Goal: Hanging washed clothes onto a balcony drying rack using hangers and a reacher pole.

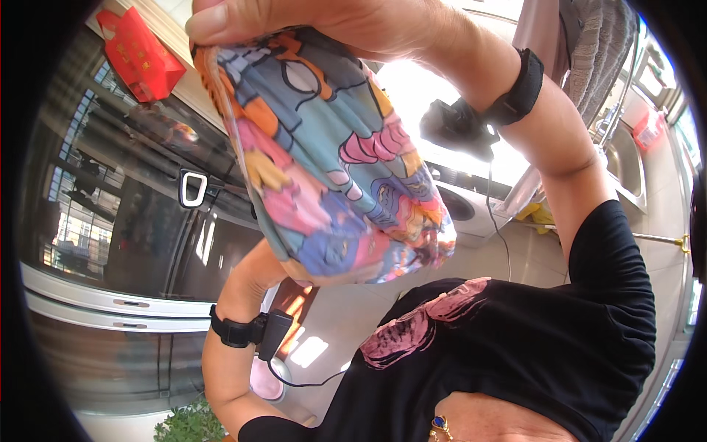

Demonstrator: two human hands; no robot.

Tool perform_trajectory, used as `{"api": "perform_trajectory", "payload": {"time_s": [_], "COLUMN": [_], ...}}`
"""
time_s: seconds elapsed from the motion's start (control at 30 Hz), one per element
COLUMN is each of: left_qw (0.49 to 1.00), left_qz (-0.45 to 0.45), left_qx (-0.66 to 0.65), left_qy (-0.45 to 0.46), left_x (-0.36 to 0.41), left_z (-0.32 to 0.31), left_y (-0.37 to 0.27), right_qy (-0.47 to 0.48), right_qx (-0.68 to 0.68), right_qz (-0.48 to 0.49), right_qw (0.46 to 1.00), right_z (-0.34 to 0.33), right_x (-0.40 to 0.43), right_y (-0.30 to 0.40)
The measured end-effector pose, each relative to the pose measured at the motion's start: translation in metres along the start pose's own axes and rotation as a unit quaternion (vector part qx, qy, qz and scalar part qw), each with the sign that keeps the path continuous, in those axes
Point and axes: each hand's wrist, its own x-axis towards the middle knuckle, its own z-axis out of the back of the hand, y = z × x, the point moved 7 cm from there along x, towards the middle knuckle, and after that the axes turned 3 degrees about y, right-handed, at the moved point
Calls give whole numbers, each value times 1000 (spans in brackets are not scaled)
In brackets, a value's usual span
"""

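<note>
A multicoloured cartoon-print cloth item (pixel 331 160) hangs in front of me. My right hand (pixel 276 22), at the top of the view, is closed on its upper edge, with the thumb in front. The cloth sags in folds towards its lower right end. My left forearm rises to the cloth's lower left side, where the cloth hides my left hand; what those fingers do does not show. A black strap with a device (pixel 276 334) sits on the left forearm, and another black strap (pixel 516 91) on the right one.
Dark glossy refrigerator doors (pixel 143 237) stand at left, below a red paper bag (pixel 144 55). A white front-loading machine (pixel 469 212), a steel sink (pixel 629 166) and a grey towel (pixel 602 50) are at right. A green plant (pixel 190 422) and a pink basin (pixel 266 378) are low down.
</note>
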Motion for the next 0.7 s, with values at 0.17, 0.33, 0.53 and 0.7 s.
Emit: {"api": "perform_trajectory", "payload": {"time_s": [0.17, 0.33, 0.53, 0.7], "left_qw": [975, 973, 818, 678], "left_qz": [-126, -10, -164, -152], "left_qx": [179, -29, 189, 424], "left_qy": [-27, -229, -517, -581], "left_x": [2, 1, -68, -93], "left_z": [-17, 52, 117, 69], "left_y": [-30, -17, -65, -139], "right_qy": [-13, 39, 68, 115], "right_qx": [-49, -24, -302, -652], "right_qz": [-54, -196, -370, -369], "right_qw": [997, 980, 876, 652], "right_z": [5, 33, 21, 45], "right_x": [-12, -38, -81, -106], "right_y": [7, -1, -42, -72]}}
